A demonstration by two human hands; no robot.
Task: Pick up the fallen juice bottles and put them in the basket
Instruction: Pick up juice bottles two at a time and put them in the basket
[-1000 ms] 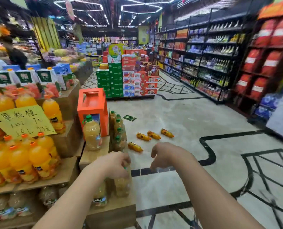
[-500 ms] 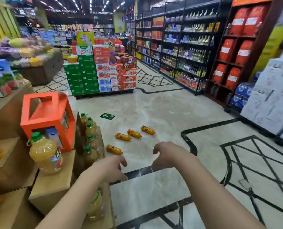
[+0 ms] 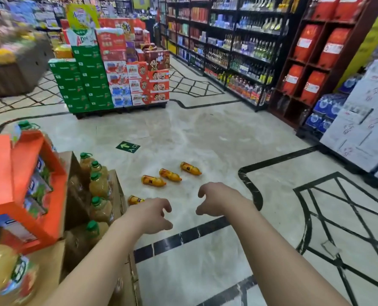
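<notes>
Bottles are lying on the floor [image 3: 205, 138]: four fallen juice bottles, all on their sides. The nearest bottle [image 3: 135, 199] is peeking out at ten o'clock of the left hand [image 3: 149, 214], partly hidden behind it. The other three bottles [image 3: 170, 175] are trailing away toward one o'clock, long axes running crosswise. The right hand [image 3: 216, 200] is hovering farther off. Both hands' fingers are hanging loosely curled, gripping nothing. No basket is showing; the orange crate [image 3: 24, 186] is holding cartons.

Bare floor [image 3: 205, 138], cartons [image 3: 117, 195] leftward
</notes>
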